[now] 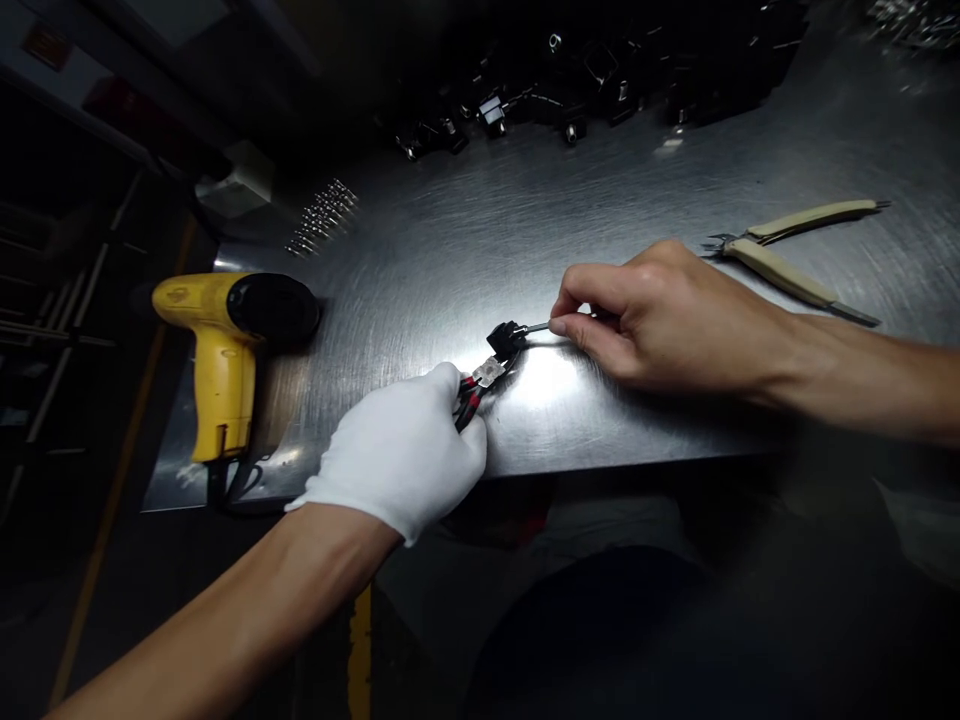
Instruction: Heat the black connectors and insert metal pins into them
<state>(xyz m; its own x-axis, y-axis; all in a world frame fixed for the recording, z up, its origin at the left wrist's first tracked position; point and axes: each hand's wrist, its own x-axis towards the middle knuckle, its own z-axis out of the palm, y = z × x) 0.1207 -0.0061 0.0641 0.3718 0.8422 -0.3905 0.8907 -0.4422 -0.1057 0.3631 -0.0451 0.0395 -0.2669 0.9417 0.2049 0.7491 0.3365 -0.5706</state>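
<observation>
Gloved left hand (405,450) grips pliers (487,374) at metal bench (405,270)

At the near edge, the white-gloved left hand closes around the red-and-black handles, the tool's head meeting a small black part (504,338) just above the bench's near middle. From the right, the bare right hand (652,320) pinches a thin metal rod (537,328) between thumb and forefinger, its far end at the part. A yellow heat gun (221,385) lies left, cream-handled cutters (795,280) right; dark components (600,90) crowd the far side.
</observation>
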